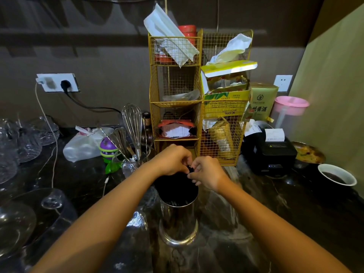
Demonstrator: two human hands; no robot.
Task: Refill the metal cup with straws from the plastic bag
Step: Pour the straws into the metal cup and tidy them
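Here, black straws (pixel 175 186) fill the metal cup (pixel 178 221)

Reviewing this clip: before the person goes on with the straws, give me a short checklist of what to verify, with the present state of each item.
1. Metal cup upright on the counter: ok.
2. Bundle of black straws standing in the cup's mouth: ok.
3. Both hands on the top of the bundle, left hand and right hand pinching there: ok.
4. Plastic bag around the straws opened or off: cannot tell, too dark.
5. Glass jar of utensils just behind the left wrist, clear of a knock: not ok, it sits close.
6. Room left in the cup for more straws: cannot tell.
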